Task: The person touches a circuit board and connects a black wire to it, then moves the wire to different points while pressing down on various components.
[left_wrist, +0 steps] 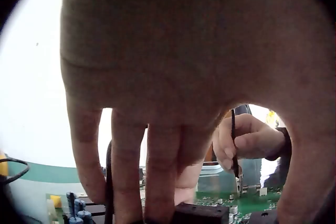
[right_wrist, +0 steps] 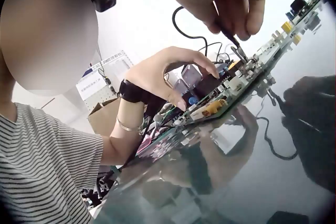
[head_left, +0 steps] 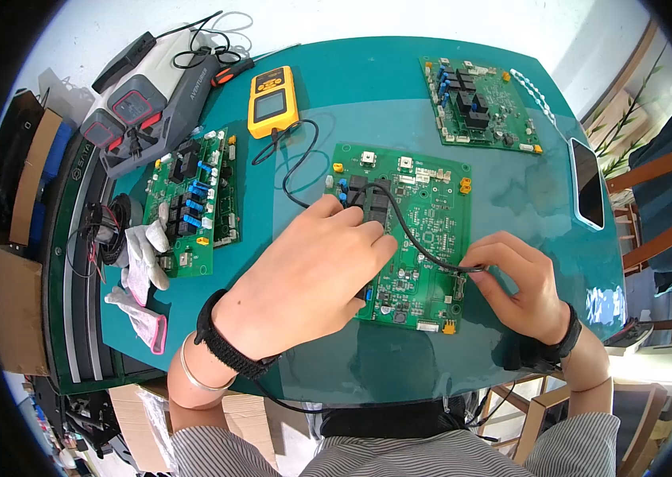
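A green circuit board (head_left: 423,278) lies on the table with black relays (left_wrist: 202,213) on its left part. My left hand (head_left: 304,270) arches over that part, fingers extended downward and spread; a black cable (head_left: 403,219) passes by the fingers. In the right wrist view, the left hand (right_wrist: 152,74) has its thumb and fingers apart above the board's edge. Between right thumb and fingers, my right hand (head_left: 523,282) pinches the cable's end at the board's right edge. A metal tip (right_wrist: 240,53) below the right fingers (right_wrist: 254,11) meets small parts on the board; exact contact is unclear.
A yellow meter (head_left: 272,103) stands at the back left, its cable running toward my left hand. More boards lie left (head_left: 193,215) and back right (head_left: 483,107). Gloves (head_left: 141,270) and a grey tool case (head_left: 181,103) are left; a phone (head_left: 587,184) lies right.
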Available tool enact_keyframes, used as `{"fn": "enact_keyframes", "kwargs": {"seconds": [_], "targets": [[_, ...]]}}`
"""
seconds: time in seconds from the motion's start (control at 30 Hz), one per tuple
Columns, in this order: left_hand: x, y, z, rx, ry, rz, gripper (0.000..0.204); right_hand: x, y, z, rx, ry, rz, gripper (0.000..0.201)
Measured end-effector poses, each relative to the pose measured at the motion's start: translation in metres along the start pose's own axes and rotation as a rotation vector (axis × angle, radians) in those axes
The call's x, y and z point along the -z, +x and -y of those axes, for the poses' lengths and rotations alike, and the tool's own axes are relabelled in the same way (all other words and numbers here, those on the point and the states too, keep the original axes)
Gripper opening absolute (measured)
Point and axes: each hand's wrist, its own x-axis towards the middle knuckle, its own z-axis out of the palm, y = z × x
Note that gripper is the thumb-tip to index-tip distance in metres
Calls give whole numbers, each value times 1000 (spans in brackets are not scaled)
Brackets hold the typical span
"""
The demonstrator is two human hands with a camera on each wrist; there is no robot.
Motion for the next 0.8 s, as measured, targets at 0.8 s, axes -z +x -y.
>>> {"fn": "enact_keyframes", "kwargs": {"seconds": [0.8], "targets": [[-7, 6, -7, 80, 98, -111, 47, 5, -6, 1, 148, -43, -227, 13]]}}
